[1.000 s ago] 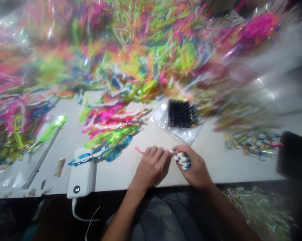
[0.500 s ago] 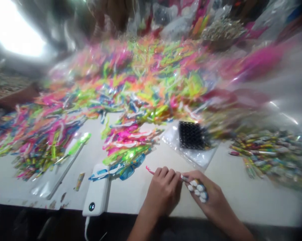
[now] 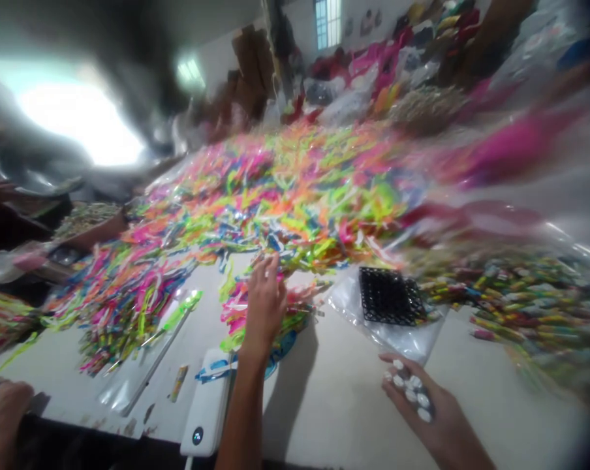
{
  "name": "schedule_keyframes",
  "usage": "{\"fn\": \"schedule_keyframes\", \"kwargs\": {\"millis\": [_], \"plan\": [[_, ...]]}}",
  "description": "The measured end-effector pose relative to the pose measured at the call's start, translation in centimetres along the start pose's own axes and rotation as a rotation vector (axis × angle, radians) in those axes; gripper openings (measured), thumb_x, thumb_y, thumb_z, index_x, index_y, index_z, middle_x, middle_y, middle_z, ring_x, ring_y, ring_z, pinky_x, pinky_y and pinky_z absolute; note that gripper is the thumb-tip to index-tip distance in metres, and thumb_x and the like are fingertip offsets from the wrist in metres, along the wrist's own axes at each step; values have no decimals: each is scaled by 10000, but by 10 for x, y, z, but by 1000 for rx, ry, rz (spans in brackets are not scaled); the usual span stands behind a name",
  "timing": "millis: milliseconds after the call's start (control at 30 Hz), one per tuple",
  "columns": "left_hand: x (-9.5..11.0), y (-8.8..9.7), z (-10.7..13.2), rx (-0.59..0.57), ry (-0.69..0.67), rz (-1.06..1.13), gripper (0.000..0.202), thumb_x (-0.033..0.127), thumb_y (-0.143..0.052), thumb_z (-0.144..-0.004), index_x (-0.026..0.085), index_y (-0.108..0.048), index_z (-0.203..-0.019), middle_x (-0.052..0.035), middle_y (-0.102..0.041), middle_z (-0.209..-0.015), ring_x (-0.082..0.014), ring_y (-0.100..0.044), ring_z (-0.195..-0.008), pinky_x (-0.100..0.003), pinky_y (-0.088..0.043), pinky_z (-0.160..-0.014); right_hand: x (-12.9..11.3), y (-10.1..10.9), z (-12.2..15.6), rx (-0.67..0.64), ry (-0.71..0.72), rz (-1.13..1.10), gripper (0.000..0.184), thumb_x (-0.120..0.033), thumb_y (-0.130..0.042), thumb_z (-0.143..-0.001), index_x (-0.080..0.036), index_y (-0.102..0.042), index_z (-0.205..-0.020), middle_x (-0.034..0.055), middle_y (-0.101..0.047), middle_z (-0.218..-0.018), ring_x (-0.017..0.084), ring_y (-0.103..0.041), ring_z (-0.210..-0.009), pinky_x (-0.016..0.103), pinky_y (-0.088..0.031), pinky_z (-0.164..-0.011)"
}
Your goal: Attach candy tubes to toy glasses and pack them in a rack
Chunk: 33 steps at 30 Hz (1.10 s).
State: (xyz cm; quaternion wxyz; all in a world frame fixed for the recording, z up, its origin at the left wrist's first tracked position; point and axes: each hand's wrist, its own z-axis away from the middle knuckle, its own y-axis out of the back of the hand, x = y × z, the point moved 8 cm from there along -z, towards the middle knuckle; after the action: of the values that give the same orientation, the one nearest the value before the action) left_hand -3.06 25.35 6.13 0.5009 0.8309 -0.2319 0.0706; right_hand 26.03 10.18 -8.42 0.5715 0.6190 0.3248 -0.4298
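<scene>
My left hand (image 3: 266, 297) reaches out over the small heap of pink and green plastic pieces (image 3: 233, 313), its fingers stretched toward the larger pile. I see nothing held in it. Low on the right, my right hand (image 3: 439, 411) is wrapped round a bundle of small white-ended tubes (image 3: 412, 390); their ends face up and their lengths are hidden in the palm. Blue plastic glasses (image 3: 211, 372) lie partly under my left forearm, across a white power bank (image 3: 207, 405) with a lit display.
A wide neon pile (image 3: 285, 189) covers the back of the table. A black grid tray (image 3: 390, 297) rests on a clear plastic bag (image 3: 346, 303). Many printed tubes (image 3: 530, 300) lie at right. A single tube (image 3: 179, 383) lies near the front edge. Another person's hand (image 3: 4, 408) shows far left.
My left hand has left the right hand and moved forward and left to the heap; the pink piece it held is out of sight. The right hand keeps the bundle. The view has tilted up.
</scene>
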Motion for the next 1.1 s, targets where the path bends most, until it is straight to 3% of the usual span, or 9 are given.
{"fn": "schedule_keyframes", "kwargs": {"millis": [167, 300, 433, 500, 533, 633, 733, 900, 1100], "plan": [[-6, -37, -69, 35, 139, 105, 231, 210, -692, -953, 145, -695, -1174, -127, -720, -1176, -312, -651, -1210, -576, -482, -1096, -9, 6, -1, 120, -37, -107, 485, -664, -732, -832, -299, -719, -1151, 48, -798, -932, 273, -789, -792, 298, -639, -676], [5, -9, -79, 143, 193, 282, 112, 238, -616, -1018, 155, -679, -977, -84, -738, -998, -265, -703, -1061, -531, -509, -1063, -11, 8, -2, 163, -44, -143, 481, -672, -754, -812, -285, -708, -1094, 45, -790, -864, 268, -776, -736, 295, -634, -647], [43, 35, -28, 240, 230, 542, 299, 356, -324, -1138, 203, -572, -1205, -72, -761, -1029, -204, -755, -956, -400, -597, -927, -18, 6, -1, 86, -55, -177, 448, -655, -727, -863, -243, -728, -1037, 56, -779, -851, 232, -735, -676, 259, -582, -557], [57, 35, 15, 272, 379, 911, 328, 477, -357, -1126, 223, -554, -1189, -42, -768, -935, -198, -781, -839, -350, -626, -807, -25, 6, 0, 22, -38, -187, 446, -633, -720, -887, -221, -743, -1056, 52, -756, -801, 216, -709, -652, 257, -568, -548], [62, 25, 37, 271, 496, 1119, 343, 533, -440, -1094, 217, -574, -1109, -43, -773, -915, -207, -787, -823, -340, -632, -773, -28, 5, 1, -18, -29, -182, 440, -618, -715, -900, -213, -749, -1068, 43, -735, -760, 210, -698, -644, 257, -564, -553], [78, -23, 103, 159, 837, 1372, 466, 648, -507, -1036, 193, -598, -1086, -113, -793, -1061, -242, -799, -886, -339, -642, -719, -36, 1, 2, -141, -12, -150, 387, -566, -699, -937, -214, -750, -1089, 16, -683, -696, 192, -674, -636, 255, -547, -563], [92, -67, 151, 51, 993, 1473, 475, 652, -615, -981, 249, -516, -1212, -123, -756, -1259, -261, -790, -1012, -386, -657, -790, -40, 1, 2, -185, 3, -112, 317, -513, -697, -957, -234, -733, -1104, 8, -690, -741, 176, -668, -651, 251, -535, -583], [107, -97, 181, -128, 992, 1493, 404, 372, -882, -838, 207, -628, -1105, -58, -772, -1118, -212, -755, -1079, -370, -585, -1020, -42, 0, 1, -214, 8, -86, 252, -465, -695, -972, -247, -722, -1095, -1, -696, -764, 161, -662, -658, 245, -520, -607], [104, -95, 180, -100, 954, 1501, 304, 290, -874, -839, 211, -620, -988, -2, -749, -1030, -156, -739, -976, -324, -602, -953, -40, 4, 1, -189, -41, -102, 248, -455, -712, -963, -247, -725, -1098, 6, -718, -822, 171, -692, -713, 247, -530, -636]]}}
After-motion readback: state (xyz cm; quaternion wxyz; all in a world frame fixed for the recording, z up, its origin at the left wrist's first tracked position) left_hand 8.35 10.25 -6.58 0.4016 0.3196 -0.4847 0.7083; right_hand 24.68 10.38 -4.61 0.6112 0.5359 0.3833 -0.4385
